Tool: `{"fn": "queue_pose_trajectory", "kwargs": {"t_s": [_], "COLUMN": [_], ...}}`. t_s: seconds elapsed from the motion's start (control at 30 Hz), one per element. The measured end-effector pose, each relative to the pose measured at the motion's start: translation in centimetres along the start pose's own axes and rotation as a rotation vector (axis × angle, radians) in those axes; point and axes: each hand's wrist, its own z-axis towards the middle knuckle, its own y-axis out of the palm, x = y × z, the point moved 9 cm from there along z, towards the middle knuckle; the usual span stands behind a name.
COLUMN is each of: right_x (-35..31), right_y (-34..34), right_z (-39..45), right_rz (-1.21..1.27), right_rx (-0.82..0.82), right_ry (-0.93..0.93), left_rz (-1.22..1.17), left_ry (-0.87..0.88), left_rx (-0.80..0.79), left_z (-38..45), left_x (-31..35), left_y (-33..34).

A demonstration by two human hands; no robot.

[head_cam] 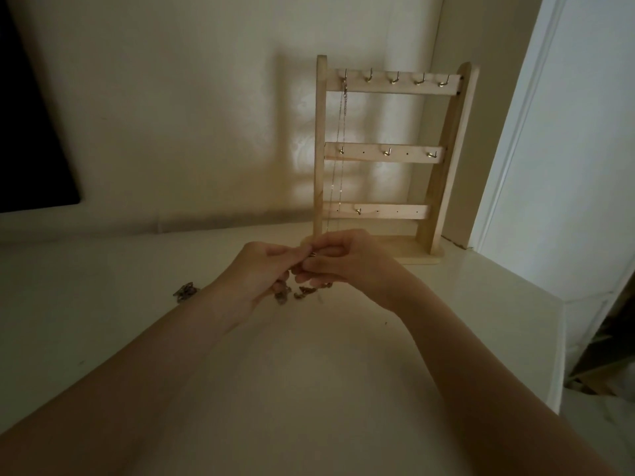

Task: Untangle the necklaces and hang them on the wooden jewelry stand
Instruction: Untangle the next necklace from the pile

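Head view: untangling in progress, one necklace hung.
The left hand (266,269) and right hand (338,261) are pinching a tangled necklace (299,292) above the desk (309,355), fingers clamped on it, charms dangling downward. One chain (338,149) is hanging vertically from the jewelry stand (391,156); another cluster (186,290) is awaiting handling.

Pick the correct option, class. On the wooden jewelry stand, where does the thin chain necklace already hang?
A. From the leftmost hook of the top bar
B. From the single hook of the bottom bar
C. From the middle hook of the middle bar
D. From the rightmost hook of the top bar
A: the thin chain necklace drops from the leftmost hook on the top bar of the wooden jewelry stand, down along the left post.
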Motion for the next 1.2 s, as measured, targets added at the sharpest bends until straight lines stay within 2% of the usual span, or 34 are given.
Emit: {"fn": "queue_pose_trajectory", "kwargs": {"t_s": [0.13, 0.37, 0.47, 0.67, 0.77, 0.9, 1.1, 1.2], "right_x": [0.0, 0.2, -0.9, -3.6, -3.8, -3.1, -2.7, -2.7], "right_y": [0.4, -1.9, -2.0, -2.2, -2.0, -3.1, -3.6, -4.5], "right_z": [-0.1, 0.0, 0.0, -0.4, -0.5, -0.5, -0.7, -1.0], "right_rz": [0.136, -0.156, -0.398, -0.656, -0.561, -0.228, 0.081, 0.122], "right_rx": [-0.074, 0.172, 0.227, 0.337, 0.319, 0.34, 0.331, 0.384], "right_ry": [0.032, 0.054, -0.042, -0.271, -0.299, -0.22, -0.192, -0.187], "left_rz": [0.025, 0.303, 0.391, 0.174, 0.064, 0.047, 0.123, 0.192], "left_ry": [0.032, 0.244, 0.29, 0.191, 0.093, 0.026, 0.044, 0.083], "left_rx": [0.0, 0.127, 0.172, 0.161, 0.087, 0.063, 0.013, 0.004], "left_z": [-0.2, -0.3, -0.5, -0.2, -0.2, -0.1, -0.5, -0.7], "left_x": [0.3, 2.1, 2.6, 1.7, 0.9, 0.3, 0.5, 1.0], "left_y": [-0.3, -0.9, -0.9, -1.2, -0.6, -0.2, 0.4, 0.7]}}
